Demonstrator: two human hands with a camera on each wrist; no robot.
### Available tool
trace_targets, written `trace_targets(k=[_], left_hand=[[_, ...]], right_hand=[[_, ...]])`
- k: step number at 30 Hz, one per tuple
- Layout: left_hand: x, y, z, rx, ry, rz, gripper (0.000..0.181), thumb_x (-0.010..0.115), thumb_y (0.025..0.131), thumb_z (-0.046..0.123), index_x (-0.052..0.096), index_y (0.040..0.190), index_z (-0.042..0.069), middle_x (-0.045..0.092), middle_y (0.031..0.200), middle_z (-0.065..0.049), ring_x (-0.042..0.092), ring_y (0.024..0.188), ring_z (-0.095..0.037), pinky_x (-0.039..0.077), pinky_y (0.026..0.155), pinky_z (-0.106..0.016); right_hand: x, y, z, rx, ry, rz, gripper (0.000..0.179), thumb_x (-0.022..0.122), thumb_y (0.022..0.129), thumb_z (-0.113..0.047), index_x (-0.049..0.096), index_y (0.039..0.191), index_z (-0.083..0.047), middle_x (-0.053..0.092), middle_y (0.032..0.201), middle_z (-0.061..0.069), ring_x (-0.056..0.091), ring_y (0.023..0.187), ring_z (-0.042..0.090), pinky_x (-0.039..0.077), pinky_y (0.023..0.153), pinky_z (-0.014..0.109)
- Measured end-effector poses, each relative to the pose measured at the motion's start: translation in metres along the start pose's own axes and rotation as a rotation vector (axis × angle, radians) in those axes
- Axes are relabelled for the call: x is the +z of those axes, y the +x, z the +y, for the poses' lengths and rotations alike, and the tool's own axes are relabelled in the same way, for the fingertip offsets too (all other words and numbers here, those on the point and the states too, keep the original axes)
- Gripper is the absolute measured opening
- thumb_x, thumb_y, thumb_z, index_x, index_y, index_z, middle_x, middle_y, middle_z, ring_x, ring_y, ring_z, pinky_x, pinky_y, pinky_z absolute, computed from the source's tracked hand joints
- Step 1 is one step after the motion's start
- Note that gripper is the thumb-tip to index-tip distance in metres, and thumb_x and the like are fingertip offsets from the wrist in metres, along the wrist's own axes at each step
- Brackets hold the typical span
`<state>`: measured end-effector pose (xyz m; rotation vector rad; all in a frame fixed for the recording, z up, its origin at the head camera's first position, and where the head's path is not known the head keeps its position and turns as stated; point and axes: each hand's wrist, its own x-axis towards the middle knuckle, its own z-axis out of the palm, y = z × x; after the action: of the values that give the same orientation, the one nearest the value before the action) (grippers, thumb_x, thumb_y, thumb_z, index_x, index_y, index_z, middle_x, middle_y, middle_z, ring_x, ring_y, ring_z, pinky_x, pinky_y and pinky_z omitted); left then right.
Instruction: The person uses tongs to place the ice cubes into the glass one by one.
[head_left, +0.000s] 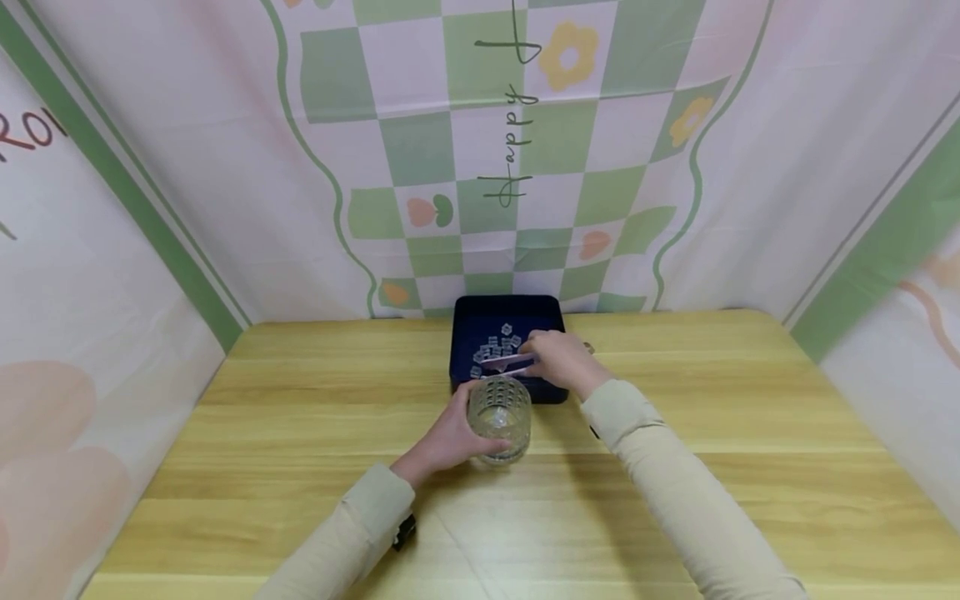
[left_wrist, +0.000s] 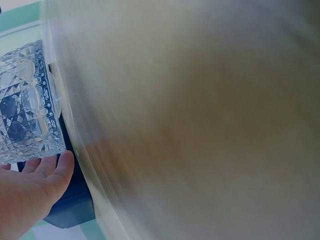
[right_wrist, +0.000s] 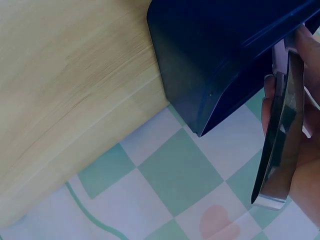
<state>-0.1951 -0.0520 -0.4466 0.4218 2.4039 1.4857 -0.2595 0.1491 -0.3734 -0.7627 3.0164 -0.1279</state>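
Observation:
In the head view, my left hand [head_left: 446,435] grips a clear, patterned drinking glass [head_left: 517,421] around its side. The left wrist view shows the glass's cut pattern [left_wrist: 25,105] close up, with my left fingers against it. My right hand [head_left: 564,364] holds a pair of tongs [head_left: 504,362], whose pale purplish arms point left over a dark blue tray [head_left: 551,392]. Small clear pieces [head_left: 495,346], some flower-shaped, lie in that tray. From the right wrist, the tongs' shiny metal back end [right_wrist: 280,150] sticks out of my hand. Whether the tips hold a piece is unclear.
The tray stands at the back edge of a wooden table [head_left: 315,417], against a checkered green and white cloth [head_left: 487,150]. Cloth also hangs along both sides. Part of a small object [head_left: 588,347] shows just beyond my right hand.

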Motion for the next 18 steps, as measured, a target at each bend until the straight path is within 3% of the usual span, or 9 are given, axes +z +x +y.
trace_targets(k=[18], left_hand=[[0.0011, 0.0012, -0.0013, 0.021, 0.000, 0.008, 0.098, 0.084, 0.072, 0.033, 0.024, 0.147, 0.011, 0.040, 0.143, -0.014, 0.044, 0.129, -0.030, 0.039, 0.107, -0.049]], right_hand=[[0.0028, 0.0063, -0.0093, 0.027, -0.001, -0.017, 0.029, 0.070, 0.087, -0.022, 0.071, 0.112, -0.007, 0.067, 0.106, 0.011, 0.065, 0.099, 0.029, 0.054, 0.082, 0.043]])
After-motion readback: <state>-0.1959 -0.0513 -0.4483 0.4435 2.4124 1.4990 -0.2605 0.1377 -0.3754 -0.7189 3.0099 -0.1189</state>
